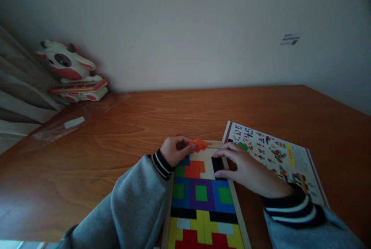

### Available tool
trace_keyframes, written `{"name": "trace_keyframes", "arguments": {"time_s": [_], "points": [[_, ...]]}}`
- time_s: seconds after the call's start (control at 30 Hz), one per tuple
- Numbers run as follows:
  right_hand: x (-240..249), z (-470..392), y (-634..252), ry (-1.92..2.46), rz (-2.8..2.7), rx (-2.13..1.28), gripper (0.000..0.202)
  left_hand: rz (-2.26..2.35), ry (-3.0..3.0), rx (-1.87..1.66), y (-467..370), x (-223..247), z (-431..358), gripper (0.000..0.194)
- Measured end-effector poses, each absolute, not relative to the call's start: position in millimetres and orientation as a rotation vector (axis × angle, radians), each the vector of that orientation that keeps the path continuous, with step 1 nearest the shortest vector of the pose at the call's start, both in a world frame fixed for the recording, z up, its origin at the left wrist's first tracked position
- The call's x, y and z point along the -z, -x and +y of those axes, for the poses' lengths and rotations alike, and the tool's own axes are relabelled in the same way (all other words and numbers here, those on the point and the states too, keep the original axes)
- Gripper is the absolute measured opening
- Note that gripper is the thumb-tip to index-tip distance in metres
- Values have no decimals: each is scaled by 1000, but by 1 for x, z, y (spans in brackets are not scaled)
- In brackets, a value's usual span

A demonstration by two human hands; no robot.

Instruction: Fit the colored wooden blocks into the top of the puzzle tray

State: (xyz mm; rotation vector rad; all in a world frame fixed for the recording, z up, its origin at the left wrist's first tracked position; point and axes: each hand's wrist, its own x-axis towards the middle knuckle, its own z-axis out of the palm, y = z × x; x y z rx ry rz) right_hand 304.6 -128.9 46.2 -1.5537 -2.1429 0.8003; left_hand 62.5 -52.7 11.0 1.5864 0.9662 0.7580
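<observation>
My left hand (176,150) is closed, pinching an orange puzzle piece (199,144) with a stepped outline above the top of a wooden puzzle board (242,225). My right hand (242,164) spans a black puzzle piece (217,166) at the board's right edge, thumb and fingers at its two ends. Another orange piece (193,169) lies flat on the board, beside a green piece (179,171) and a blue one. Lower down are blue and purple frames with green centres, a black row, and yellow, white and red pieces. A bare pale patch (208,167) shows between the orange and black pieces.
A printed pattern sheet (278,152) lies right of the board, partly under my right arm, with a green piece (242,146) on it. A cow-shaped toy with a keyboard (78,73) stands at the back left by a curtain (23,90). A wall bounds the wooden table (130,125).
</observation>
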Motion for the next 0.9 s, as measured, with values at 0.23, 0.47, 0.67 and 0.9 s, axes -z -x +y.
{"name": "trace_keyframes", "arguments": {"time_s": [0.23,0.47,0.67,0.9], "points": [[-45,-128,-299,1610,-1984,-1001,37,1001,-1695,-743,-61,-6,-52,35],[-51,-128,-299,1500,-1816,-1140,21,1000,-1692,-743,-62,-10,-54,35],[-38,-111,-324,1642,-1517,-819,29,1011,-1724,-748,-62,-8,-53,34],[-46,-124,-329,1637,-2034,-764,31,1003,-1748,-745,-63,-9,-53,33]]}}
